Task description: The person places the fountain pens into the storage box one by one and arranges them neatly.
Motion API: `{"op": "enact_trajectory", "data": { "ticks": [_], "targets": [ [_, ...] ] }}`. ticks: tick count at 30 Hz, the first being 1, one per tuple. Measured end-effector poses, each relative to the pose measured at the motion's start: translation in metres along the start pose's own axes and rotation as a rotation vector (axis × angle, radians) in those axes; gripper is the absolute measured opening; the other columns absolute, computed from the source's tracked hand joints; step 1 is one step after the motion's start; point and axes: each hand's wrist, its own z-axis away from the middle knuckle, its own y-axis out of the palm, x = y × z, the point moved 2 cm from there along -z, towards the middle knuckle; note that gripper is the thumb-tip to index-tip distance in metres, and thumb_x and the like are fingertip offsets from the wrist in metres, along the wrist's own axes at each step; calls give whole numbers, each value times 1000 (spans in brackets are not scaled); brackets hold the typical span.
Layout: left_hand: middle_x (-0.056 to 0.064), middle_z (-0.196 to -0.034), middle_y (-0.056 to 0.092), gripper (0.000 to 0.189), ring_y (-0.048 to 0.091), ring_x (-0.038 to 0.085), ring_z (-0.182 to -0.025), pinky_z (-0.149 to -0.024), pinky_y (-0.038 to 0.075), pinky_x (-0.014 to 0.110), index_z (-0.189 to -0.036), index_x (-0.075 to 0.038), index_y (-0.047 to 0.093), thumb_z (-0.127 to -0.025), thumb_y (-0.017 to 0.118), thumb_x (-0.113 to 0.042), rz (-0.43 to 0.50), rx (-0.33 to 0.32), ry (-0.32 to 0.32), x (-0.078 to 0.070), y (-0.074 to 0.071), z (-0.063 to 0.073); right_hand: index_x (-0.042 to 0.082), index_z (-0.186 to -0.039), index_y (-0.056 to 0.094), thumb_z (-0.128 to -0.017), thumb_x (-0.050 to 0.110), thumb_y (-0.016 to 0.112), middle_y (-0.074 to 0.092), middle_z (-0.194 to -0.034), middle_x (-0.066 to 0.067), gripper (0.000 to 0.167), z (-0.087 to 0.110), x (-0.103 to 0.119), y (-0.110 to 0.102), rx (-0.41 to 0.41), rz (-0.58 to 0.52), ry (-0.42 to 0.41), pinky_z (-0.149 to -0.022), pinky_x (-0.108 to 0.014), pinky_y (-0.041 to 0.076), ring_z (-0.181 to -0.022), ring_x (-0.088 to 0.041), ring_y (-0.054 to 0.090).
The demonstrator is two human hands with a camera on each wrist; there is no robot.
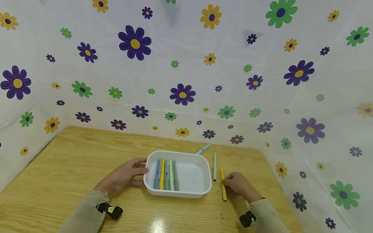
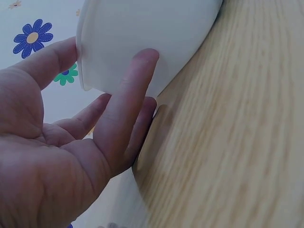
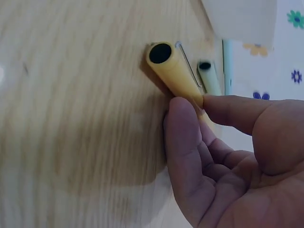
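Observation:
A white plastic box stands on the table, with several clip pens in blue, yellow and greens lying side by side in its left half. My left hand grips the box's left end; in the left wrist view, the thumb reaches over the rim and other fingers lie against the outer wall. To the right of the box, my right hand pinches a yellow pen between thumb and finger, its dark round end facing the right wrist camera. Beside it lies a pale green pen.
A light blue pen lies behind the box's right corner, partly hidden by it. Small dark specks dot the wooden table near the front. Flower-printed white sheeting rises behind the table and at both sides.

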Motion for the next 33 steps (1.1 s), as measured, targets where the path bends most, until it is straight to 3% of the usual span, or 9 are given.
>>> {"op": "enact_trajectory", "data": {
  "ticks": [6,16,19,24,27,33],
  "targets": [
    [25,-147,50,74,66,31,-120,-91,62,49,-159,-1,32,-101,70,-26,-2,-2,-5,1,-1,-1,0,-91,67,-99,13,66,66,-78,-10,15,-5,-3,-9,24,-23,30,-56,-34,63,-62,-19,66],
    [27,-148,48,73,65,32,-120,-92,61,50,-159,0,32,-101,70,-24,5,4,-3,1,-1,-1,-3,-89,72,-101,10,62,63,-69,-9,20,-18,3,-18,-49,131,1,-53,-33,61,-54,-17,60],
    [27,-149,48,73,65,32,-121,-92,61,49,-159,0,32,-101,70,-24,8,9,-4,1,0,-1,-2,-84,73,-101,12,63,63,-66,-8,23,-21,0,-21,-49,95,18,-51,-30,58,-52,-15,58],
    [27,-150,47,73,64,32,-123,-93,61,50,-159,0,32,-101,70,-24,17,15,-2,1,1,-1,2,-73,67,-103,16,62,62,-64,-4,33,-21,-8,-26,-53,-5,53,-46,-23,43,-48,-11,46],
    [27,-149,47,72,64,31,-123,-93,61,50,-159,0,32,-101,70,-24,18,16,-1,2,0,-1,2,-77,66,-104,17,60,63,-67,-4,32,-21,-10,-28,-55,-28,32,-46,-23,40,-49,-11,44],
    [26,-148,48,72,64,31,-122,-92,61,50,-158,0,32,-102,69,-24,14,13,1,2,0,-1,-2,-93,67,-105,18,59,63,-77,-7,25,-18,-12,-27,-68,0,-18,-54,-27,47,-62,-16,55]
  ]
}}
